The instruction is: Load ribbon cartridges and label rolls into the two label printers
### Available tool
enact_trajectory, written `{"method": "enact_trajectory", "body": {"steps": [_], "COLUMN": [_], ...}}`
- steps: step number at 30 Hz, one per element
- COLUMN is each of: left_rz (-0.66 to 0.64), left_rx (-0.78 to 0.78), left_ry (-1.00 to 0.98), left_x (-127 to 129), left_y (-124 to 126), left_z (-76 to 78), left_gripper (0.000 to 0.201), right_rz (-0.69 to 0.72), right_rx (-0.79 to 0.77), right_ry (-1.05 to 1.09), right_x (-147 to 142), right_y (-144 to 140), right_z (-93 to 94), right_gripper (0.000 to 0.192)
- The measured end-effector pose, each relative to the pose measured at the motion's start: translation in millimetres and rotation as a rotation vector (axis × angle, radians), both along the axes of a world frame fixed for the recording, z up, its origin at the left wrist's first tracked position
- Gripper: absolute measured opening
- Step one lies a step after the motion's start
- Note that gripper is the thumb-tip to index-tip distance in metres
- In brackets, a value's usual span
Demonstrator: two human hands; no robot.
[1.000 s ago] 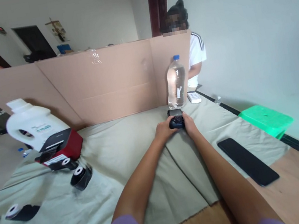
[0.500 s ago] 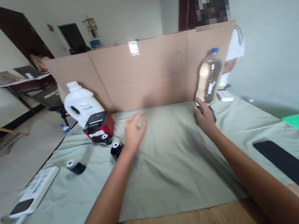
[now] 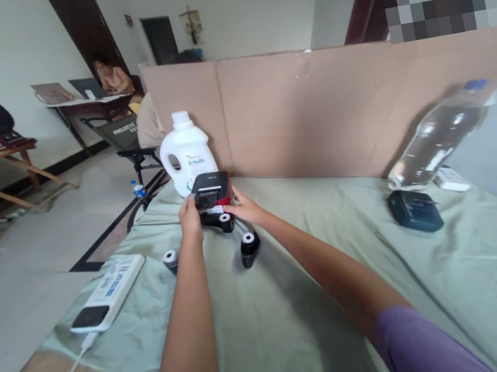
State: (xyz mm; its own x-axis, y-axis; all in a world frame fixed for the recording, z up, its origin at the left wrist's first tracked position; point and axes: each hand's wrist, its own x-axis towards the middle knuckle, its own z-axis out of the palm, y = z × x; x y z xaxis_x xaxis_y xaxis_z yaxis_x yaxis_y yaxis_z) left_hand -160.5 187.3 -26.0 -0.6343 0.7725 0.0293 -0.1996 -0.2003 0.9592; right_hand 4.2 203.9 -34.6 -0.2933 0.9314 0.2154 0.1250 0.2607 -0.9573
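Note:
Both hands are at a small red and black box-shaped device (image 3: 210,182) with a flat black top. My left hand (image 3: 191,219) grips its left side, thumb up near the top edge. From the other side, my right hand (image 3: 246,207) holds its right edge, with fingers partly hidden behind it. Just in front of the device lies a black roll with a white end (image 3: 225,221). A second black roll (image 3: 249,250) lies nearer me, and a third black roll (image 3: 171,261) sits beside my left forearm. Behind the device stands a white jug with a handle (image 3: 187,152).
A cardboard screen (image 3: 283,109) stands along the back of the green cloth (image 3: 313,226). To the right are a leaning clear bottle (image 3: 432,134), a dark blue-black case (image 3: 414,211) and a white box (image 3: 451,178). A white power bank (image 3: 113,291) with a cable lies left. Other people are beyond.
My right hand has left the dark case by the bottle and come left to the red and black device. My left hand has moved left onto it too. The view has turned left.

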Motion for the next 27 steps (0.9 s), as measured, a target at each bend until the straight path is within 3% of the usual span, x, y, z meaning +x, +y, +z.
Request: {"method": "enact_trajectory", "body": {"steps": [4, 8, 13, 17, 19, 21, 24, 27], "left_rz": [-0.109, -0.153, -0.202, -0.254, -0.310, -0.392, -0.507, -0.569], "left_rx": [0.005, 0.032, 0.195, 0.281, 0.294, 0.283, 0.242, 0.182], "left_ry": [0.045, 0.173, 0.414, 0.553, 0.587, 0.589, 0.561, 0.543], "left_x": [-4, 3, 33, 83, 114, 143, 174, 190], "left_y": [-4, -11, -27, -64, -93, -126, -172, -204], "left_z": [-2.2, 15.7, 63.8, 89.9, 86.8, 72.7, 41.1, 13.7], "left_gripper": [0.037, 0.036, 0.036, 0.040, 0.044, 0.047, 0.051, 0.054], "right_rz": [0.081, 0.078, -0.047, -0.180, -0.232, -0.271, -0.317, -0.363], "right_rx": [0.053, 0.118, 0.292, 0.419, 0.451, 0.451, 0.383, 0.298], "right_ry": [0.123, 0.173, 0.164, 0.057, -0.017, -0.087, -0.142, -0.128], "right_x": [-15, -8, 28, 90, 129, 165, 203, 218], "right_y": [11, 7, -10, -52, -86, -125, -181, -221], "right_z": [-8.4, -4.7, 34.3, 71.0, 78.6, 75.9, 55.4, 26.1], "right_gripper": [0.109, 0.108, 0.114, 0.116, 0.117, 0.116, 0.111, 0.106]}}
